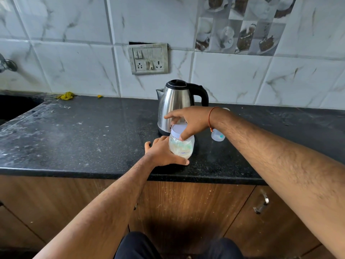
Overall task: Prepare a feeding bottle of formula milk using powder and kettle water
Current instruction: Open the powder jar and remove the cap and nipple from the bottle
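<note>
A clear plastic jar [182,147] labelled "Formula", holding pale powder, stands on the black counter [84,139] in front of the steel kettle [175,103]. My left hand [161,153] grips the jar's body from the left, thumb under its base edge. My right hand [188,121] comes from above and holds the jar's white lid [178,130] with thumb and fingers curled round its rim. A clear feeding bottle [217,136] stands just right of the jar, mostly hidden behind my right wrist.
A dark sink [13,107] lies at the far left under a tap [7,65]. A wall socket panel [148,58] sits above the kettle. Yellow scraps [66,95] lie at the back. Wooden cabinet doors with a metal handle [262,202] are below the counter.
</note>
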